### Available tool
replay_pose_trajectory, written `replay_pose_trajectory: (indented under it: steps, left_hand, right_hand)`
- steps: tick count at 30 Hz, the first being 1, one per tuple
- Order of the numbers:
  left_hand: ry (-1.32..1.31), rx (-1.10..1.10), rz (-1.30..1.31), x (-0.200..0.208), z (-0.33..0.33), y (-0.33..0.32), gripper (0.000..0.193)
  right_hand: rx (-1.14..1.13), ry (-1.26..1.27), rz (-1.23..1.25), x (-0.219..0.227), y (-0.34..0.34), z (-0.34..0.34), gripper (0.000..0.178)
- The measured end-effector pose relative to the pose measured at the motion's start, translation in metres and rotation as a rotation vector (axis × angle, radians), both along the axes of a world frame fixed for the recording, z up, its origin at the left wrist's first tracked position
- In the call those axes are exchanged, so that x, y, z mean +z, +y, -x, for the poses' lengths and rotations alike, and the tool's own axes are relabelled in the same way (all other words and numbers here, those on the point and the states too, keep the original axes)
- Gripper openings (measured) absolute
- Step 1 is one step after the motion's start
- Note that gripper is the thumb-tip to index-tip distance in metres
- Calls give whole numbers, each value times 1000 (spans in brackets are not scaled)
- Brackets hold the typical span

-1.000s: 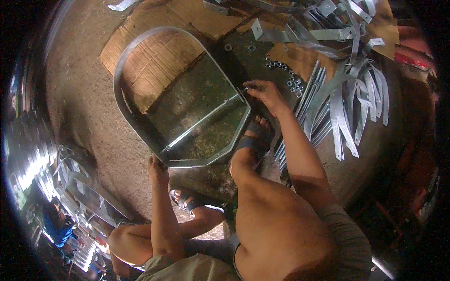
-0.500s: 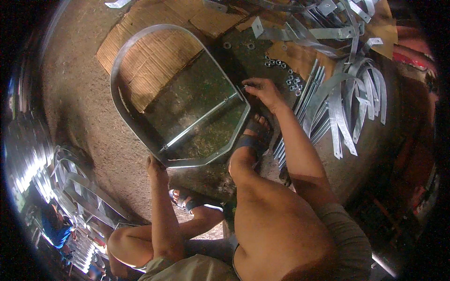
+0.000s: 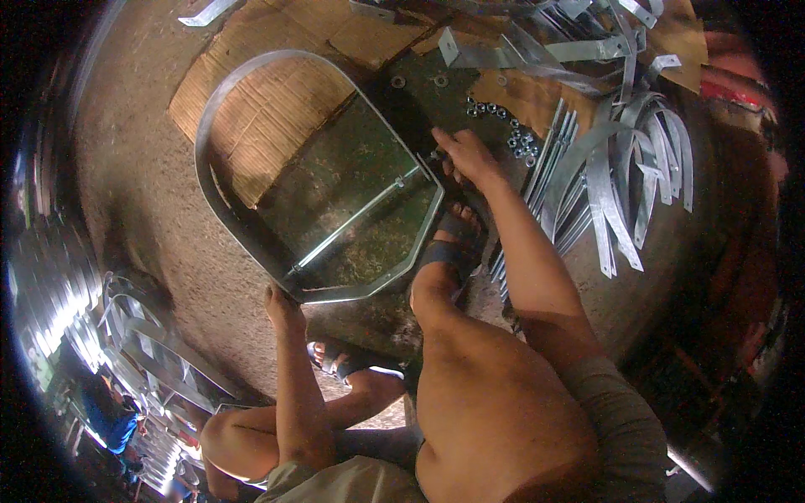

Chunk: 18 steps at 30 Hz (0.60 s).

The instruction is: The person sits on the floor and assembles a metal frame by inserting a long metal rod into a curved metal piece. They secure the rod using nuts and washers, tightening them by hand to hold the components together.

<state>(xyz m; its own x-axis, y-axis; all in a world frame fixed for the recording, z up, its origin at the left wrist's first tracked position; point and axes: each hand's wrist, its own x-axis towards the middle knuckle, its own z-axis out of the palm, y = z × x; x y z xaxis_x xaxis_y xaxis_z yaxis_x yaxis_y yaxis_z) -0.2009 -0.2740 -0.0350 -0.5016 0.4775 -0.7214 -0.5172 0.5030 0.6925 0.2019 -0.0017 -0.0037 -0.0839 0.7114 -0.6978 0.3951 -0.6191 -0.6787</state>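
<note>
A closed loop of flat galvanized metal strap [image 3: 204, 159], rounded at the far end and angled at the near end, stands on edge on the floor. Across it runs a threaded rod [image 3: 344, 224], with a nut [image 3: 400, 182] on it inside the right wall. My left hand [image 3: 283, 308] grips the loop's near left corner, by the rod's lower end. Outside the right wall, my right hand [image 3: 468, 156] has its fingers closed round a small metal piece in line with the rod, which looks like a nut. The fingers partly hide it.
Several loose nuts [image 3: 521, 144] and washers [image 3: 440, 81] lie beyond my right hand. Threaded rods [image 3: 537, 193] and curved straps [image 3: 599, 184] are piled to the right, bent brackets [image 3: 570, 52] at the far right. Cardboard [image 3: 268, 109] lies partly under the loop. More straps [image 3: 159, 335] lie left.
My right hand has turned at the rod's end, its index finger now raised and its knuckles rolled over. The loop has shifted slightly left in view; my left hand keeps its corner.
</note>
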Motion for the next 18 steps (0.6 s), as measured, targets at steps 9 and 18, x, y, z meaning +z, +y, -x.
replay_pose_trajectory:
  steps: [9,18]
  left_hand:
    - [41,26,7,4,-9,3,26]
    - [33,20,7,2,-6,3,26]
  right_hand:
    - [-126,92,-15,-2,-16,-3,56]
    - [-416,134,111,3,-26,-2,45]
